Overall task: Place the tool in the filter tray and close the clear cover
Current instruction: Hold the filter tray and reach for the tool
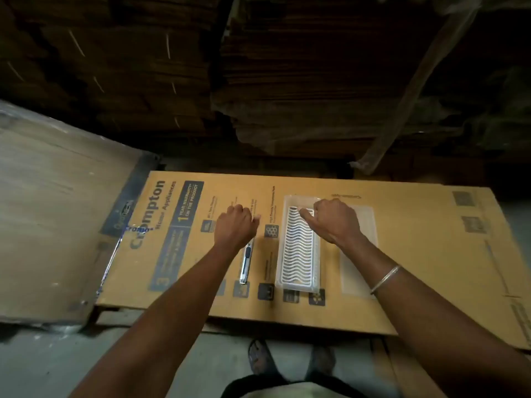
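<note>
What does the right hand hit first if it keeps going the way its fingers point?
Probably the filter tray: the right hand points left, fingertips already at its far end, apparently touching; depth is unclear.

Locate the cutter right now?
Head view: the cutter lies flat on the cardboard box, just under the left hand and left of the white filter tray, not yet in it.

Bare cardboard box lies open right of the clear cover; between knife and tray runs a narrow clear strip.
</note>
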Demonstrator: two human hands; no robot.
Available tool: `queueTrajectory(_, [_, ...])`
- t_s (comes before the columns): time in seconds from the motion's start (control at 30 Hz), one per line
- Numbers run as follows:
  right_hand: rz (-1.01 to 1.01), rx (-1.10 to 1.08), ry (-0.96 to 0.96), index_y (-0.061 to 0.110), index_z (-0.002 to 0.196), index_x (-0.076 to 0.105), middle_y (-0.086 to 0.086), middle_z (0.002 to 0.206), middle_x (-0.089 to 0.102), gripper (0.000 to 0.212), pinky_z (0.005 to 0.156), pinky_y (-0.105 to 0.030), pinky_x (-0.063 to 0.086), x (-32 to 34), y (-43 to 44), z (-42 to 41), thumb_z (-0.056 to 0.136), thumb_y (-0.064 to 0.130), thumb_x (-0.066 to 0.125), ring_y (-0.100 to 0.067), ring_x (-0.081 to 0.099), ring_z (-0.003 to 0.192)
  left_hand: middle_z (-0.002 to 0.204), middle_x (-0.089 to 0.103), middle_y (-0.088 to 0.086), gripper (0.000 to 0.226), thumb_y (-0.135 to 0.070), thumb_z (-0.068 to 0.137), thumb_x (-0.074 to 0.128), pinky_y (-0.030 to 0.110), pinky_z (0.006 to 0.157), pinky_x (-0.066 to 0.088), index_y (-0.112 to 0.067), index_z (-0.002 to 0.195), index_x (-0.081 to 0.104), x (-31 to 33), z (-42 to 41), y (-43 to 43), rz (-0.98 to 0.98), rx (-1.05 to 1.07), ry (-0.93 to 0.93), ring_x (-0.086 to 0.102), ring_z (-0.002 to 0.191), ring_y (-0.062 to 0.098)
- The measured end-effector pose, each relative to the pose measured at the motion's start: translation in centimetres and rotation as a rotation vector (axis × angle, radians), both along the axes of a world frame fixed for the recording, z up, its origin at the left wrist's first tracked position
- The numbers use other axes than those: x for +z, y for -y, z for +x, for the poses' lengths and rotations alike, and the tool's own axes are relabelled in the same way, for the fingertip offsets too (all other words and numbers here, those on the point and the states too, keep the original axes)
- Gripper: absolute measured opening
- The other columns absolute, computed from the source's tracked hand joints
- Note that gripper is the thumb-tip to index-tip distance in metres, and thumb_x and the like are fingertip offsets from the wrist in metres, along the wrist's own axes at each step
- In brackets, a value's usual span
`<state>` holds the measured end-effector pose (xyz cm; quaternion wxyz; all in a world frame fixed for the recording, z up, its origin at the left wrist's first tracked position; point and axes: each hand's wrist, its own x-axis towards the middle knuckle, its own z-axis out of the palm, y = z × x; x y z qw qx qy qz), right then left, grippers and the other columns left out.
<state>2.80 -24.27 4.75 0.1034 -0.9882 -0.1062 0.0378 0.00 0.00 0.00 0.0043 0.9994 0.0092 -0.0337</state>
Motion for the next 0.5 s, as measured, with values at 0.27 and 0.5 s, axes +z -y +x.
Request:
queueTrajectory(0.27, [0.064, 0.011, -0.223, 0.021, 0.075, 0.053, -0.01, 0.087, 0.069, 0.051, 0.073, -0.042, 0.055, -2.5, 0.5, -2.1, 0.102, 0.061, 0.037, -0.032, 0.065, 0.084, 0.127, 0.065, 0.015, 0.036, -0.03, 0.1, 0.052, 0.043, 0.092, 0.054, -0.006, 0.124, 0.063, -4.5, -0.4, -0.3, -0.172, 0.235, -0.332, 0.064, 0.12, 0.036])
queueTrajectory(0.5, [0.072, -0.005, -0.202, 0.022, 0.071, 0.049, -0.005, 0.075, 0.059, 0.049, 0.069, -0.039, 0.052, -2.7, 1.2, -1.4, 0.102, 0.059, 0.038, -0.029, 0.063, 0.077, 0.119, 0.07, 0.016, 0.032, -0.021, 0.098, 0.052, 0.038, 0.082, 0.053, -0.003, 0.119, 0.067, -7.3, 0.4, -0.7, -0.346, 0.381, -0.432, 0.068, 0.111, 0.035])
